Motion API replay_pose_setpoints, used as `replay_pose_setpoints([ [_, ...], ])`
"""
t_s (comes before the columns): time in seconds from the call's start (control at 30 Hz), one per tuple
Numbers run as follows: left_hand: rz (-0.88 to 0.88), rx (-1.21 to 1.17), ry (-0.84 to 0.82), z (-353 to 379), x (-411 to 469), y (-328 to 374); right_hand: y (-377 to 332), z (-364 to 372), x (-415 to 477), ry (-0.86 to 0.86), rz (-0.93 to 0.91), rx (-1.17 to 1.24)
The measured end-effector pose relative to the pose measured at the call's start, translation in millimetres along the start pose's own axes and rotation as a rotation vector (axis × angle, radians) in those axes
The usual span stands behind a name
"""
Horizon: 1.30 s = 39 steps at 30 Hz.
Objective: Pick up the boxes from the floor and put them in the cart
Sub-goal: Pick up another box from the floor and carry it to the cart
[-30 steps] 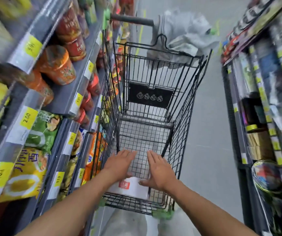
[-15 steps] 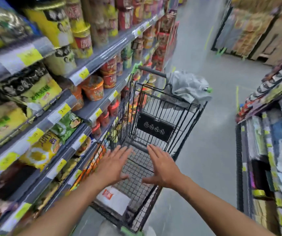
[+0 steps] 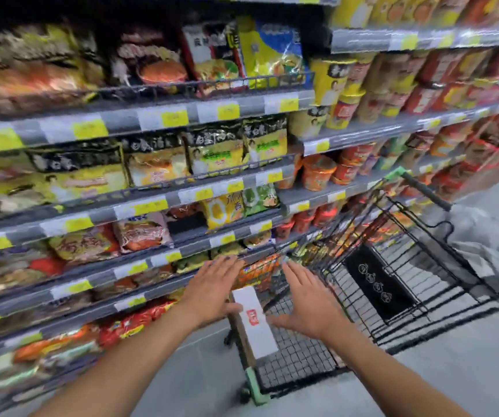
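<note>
A white box (image 3: 254,322) with a small red label lies inside the black wire cart (image 3: 407,284), against its near left corner. My left hand (image 3: 215,290) hovers over the box's left edge with fingers spread and holds nothing. My right hand (image 3: 305,302) is spread just right of the box, above the cart's mesh floor, and holds nothing either. No box on the floor is in view.
Shelves (image 3: 152,206) packed with noodle packets and cup noodles fill the left and top, close to the cart's left side. The cart handle (image 3: 425,188) points to the far right, with grey fabric (image 3: 489,251) over it. Grey floor (image 3: 452,380) spreads at the lower right.
The view has swung left toward the shelves and the cart now sits at the right. Both hands have lifted off the box and stay spread above it.
</note>
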State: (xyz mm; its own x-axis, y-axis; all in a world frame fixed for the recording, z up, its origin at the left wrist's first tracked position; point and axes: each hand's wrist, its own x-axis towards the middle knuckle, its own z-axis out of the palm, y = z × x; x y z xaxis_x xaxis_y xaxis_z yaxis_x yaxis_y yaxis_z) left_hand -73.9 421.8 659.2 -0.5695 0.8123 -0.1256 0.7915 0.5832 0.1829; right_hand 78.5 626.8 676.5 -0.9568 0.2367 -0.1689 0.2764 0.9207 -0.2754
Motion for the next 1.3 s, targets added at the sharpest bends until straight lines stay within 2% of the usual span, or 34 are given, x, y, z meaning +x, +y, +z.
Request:
replay_pose_setpoints([
  [0.23, -0.321, -0.047, 0.085, -6.2, -145.3, -80.9, -132.6, 32.0, 31.8, -0.090, -0.328, -0.065],
  [0.43, -0.629, -0.107, 0.117, 10.0, -317.0, -142.4, -283.1, 79.9, 18.6, -0.176, -0.605, -0.106],
  [0.73, -0.966, -0.154, 0.151, 43.1, -528.3, -173.2, -468.1, 144.0, -34.4, -0.318, -0.951, -0.128],
  [1.0, -1.264, -0.268, 0.185, 73.7, -624.4, -174.1, -577.4, 183.4, -55.5, -0.410, -1.196, -0.208],
  [1.3, -1.601, -0.405, 0.225, 114.7, -641.1, -213.9, -673.7, 249.0, -13.9, -0.524, -1.415, -0.350],
])
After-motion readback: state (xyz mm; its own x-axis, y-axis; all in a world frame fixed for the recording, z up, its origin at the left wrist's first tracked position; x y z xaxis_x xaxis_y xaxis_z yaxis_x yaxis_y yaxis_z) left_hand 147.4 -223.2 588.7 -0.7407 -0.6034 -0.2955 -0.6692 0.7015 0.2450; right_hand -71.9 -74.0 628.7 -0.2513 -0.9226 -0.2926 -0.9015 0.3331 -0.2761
